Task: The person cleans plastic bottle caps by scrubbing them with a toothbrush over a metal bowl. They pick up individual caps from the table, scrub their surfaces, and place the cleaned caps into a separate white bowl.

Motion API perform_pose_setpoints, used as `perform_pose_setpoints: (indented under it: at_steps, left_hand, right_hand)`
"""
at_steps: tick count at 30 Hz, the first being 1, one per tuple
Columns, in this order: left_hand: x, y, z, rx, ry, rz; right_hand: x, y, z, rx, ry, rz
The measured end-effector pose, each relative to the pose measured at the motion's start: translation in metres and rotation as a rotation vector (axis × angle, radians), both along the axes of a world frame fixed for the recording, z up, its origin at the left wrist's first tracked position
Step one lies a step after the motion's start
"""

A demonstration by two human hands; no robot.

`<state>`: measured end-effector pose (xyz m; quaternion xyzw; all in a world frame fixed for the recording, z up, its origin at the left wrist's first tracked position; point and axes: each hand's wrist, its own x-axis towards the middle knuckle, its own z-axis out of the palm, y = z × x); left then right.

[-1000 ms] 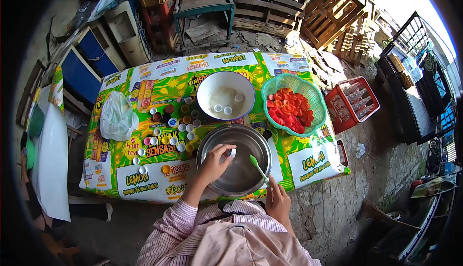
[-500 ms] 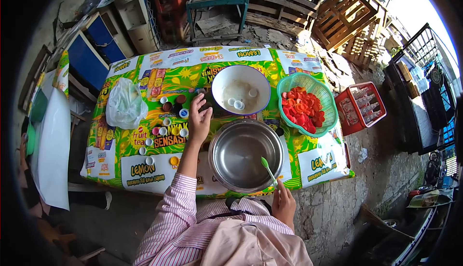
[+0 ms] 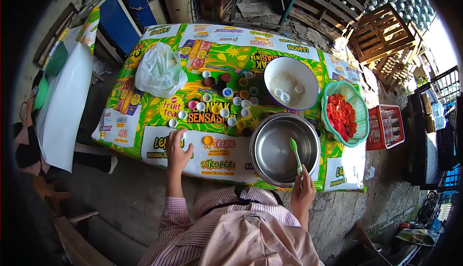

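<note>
My left hand (image 3: 178, 151) is over the table's near left part, thumb and fingers apart, close to a white bottle cap (image 3: 172, 123). Whether a cap lies under its fingers I cannot make out. More caps, white, brown, yellow and one blue (image 3: 227, 92), lie scattered beyond it. My right hand (image 3: 303, 192) grips the handle of a green toothbrush (image 3: 295, 151), its head over the steel basin (image 3: 255, 162). Behind the basin stands a white bowl (image 3: 308, 103) with cloudy liquid and several white caps inside.
A green basket (image 3: 362, 126) of red caps (image 3: 341, 116) stands to the right, with a red crate (image 3: 386, 145) beyond the table. A knotted white plastic bag (image 3: 161, 70) sits at the back left. At the far left, a person's arm (image 3: 30, 103) is beside green bowls.
My left hand has moved from the far caps back toward the near left edge. My right hand still holds the toothbrush by the basin. The view has shifted left.
</note>
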<state>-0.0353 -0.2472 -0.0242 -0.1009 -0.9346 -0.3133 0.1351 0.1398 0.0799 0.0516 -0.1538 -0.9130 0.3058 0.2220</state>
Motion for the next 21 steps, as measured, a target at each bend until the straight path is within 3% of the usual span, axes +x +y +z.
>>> perform_pose_setpoints:
  at_steps: [3, 9, 13, 14, 21]
  left_hand:
    - [-0.001, -0.012, -0.012, -0.024, 0.031, 0.168]
    - [-0.011, -0.026, -0.026, -0.146, -0.057, 0.175]
    - [-0.012, -0.019, -0.019, 0.028, 0.052, 0.157]
    - [-0.01, -0.012, -0.005, 0.159, -0.068, 0.181]
    - [-0.007, 0.084, 0.073, 0.454, -0.132, -0.31]
  right_hand:
    - [-0.009, -0.01, 0.003, 0.002, 0.013, 0.008]
    - [-0.014, -0.025, -0.001, 0.015, -0.015, 0.011]
    - [-0.013, -0.024, -0.004, 0.034, 0.029, -0.024]
    - [-0.012, -0.02, -0.005, 0.044, 0.041, -0.04]
    - [-0.006, 0.01, -0.001, 0.082, 0.099, -0.101]
